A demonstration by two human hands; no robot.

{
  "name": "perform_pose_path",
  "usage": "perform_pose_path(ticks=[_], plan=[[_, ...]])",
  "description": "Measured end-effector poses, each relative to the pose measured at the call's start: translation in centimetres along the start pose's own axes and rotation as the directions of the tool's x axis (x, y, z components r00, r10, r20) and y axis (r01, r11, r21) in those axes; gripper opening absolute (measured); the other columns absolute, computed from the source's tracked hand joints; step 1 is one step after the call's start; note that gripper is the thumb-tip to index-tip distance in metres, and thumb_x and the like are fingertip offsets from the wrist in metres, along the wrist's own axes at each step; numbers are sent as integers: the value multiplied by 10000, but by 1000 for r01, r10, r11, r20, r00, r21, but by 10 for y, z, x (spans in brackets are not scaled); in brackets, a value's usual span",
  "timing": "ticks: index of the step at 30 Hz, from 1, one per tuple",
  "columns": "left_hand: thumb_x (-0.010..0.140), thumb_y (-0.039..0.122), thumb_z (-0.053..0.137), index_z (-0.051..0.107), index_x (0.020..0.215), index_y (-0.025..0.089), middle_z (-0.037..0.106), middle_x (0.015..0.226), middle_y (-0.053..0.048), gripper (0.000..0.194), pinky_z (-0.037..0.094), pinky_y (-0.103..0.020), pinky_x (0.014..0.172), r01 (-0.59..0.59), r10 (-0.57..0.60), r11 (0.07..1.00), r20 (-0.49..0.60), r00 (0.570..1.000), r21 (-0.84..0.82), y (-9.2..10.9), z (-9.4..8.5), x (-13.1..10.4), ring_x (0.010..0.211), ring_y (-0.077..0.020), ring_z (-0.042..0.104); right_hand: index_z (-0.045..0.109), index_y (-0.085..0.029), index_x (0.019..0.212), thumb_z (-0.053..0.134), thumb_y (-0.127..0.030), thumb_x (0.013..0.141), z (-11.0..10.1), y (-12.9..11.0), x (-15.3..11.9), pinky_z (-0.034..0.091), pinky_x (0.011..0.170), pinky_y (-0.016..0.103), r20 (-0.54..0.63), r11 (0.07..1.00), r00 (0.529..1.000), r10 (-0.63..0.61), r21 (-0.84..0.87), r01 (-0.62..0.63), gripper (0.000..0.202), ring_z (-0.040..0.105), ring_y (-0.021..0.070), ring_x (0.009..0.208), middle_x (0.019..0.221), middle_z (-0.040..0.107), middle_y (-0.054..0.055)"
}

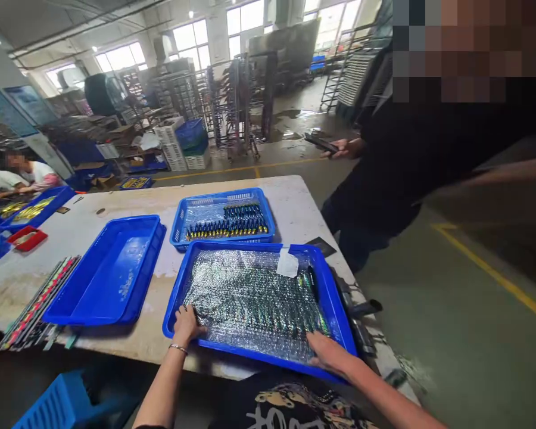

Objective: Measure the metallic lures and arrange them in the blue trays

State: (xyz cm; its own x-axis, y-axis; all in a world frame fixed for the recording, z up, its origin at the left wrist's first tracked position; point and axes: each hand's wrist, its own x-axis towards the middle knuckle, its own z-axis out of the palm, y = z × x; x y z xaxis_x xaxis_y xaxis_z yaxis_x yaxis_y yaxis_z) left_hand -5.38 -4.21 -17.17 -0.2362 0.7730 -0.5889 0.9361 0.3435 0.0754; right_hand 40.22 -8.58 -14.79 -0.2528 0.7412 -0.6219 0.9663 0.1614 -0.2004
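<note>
both hands lie flat and spread, gripping nothing, on a sheet of bubble wrap (254, 298) that covers the contents of a blue tray (335, 301) at the near edge of the table (295, 196). the left hand (185, 325), with a thin bracelet at the wrist, presses the wrap at the tray's near left corner; the right hand (324, 351) presses it at the near right corner, fingers over the tray rim. under the wrap are rows of small dark, shiny pieces, too blurred to identify. a white paper slip (287, 263) sits on the wrap near the far right corner. to do this well, it seems best to keep both palms level and press evenly, so the wrap stays smooth and the rows beneath are not pushed out of line. just beyond, a second tray (178, 223) holds rows of dark pieces with yellow tips. to the left lies an empty tray (111, 271), and past it, at the table's left near edge, a bundle of thin rods (38, 301). a person in dark clothes (384, 173) stands by the table's right edge holding a phone.
</note>
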Motion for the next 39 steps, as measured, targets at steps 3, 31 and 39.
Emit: perform_pose_path(ticks=[3,31,39], plan=[[830,429,879,484,1511,81,458,1532,-270,860,511,-466,1108,-23,23,1000,7,1000,14,1,-7,2,1428,-420,505,657,10,1358,733,-104,896,-11,-6,-5,473,1178,428,77,999,996,39,-21,-38,482,613,400,1383,1396,636,315],[1097,643,349,235,1764,147,159,1820,-186,839,213,-531,1357,-229,265,964,-368,892,139,92,-69,151,1693,-379,148,397,-40,1667,652,-124,984,-35,-48,-3,484,1195,455,-103,968,976,193,182,-173,734,586,371,1401,1518,516,249],[932,800,607,141,1782,283,-41,1839,-97,1098,188,-765,1292,-331,358,921,-113,927,205,70,-19,49,1700,-450,-12,345,-38,1698,615,-175,986,-28,-42,-13,483,1183,474,-50,986,989,141,101,-135,773,608,392,1366,1518,527,271]])
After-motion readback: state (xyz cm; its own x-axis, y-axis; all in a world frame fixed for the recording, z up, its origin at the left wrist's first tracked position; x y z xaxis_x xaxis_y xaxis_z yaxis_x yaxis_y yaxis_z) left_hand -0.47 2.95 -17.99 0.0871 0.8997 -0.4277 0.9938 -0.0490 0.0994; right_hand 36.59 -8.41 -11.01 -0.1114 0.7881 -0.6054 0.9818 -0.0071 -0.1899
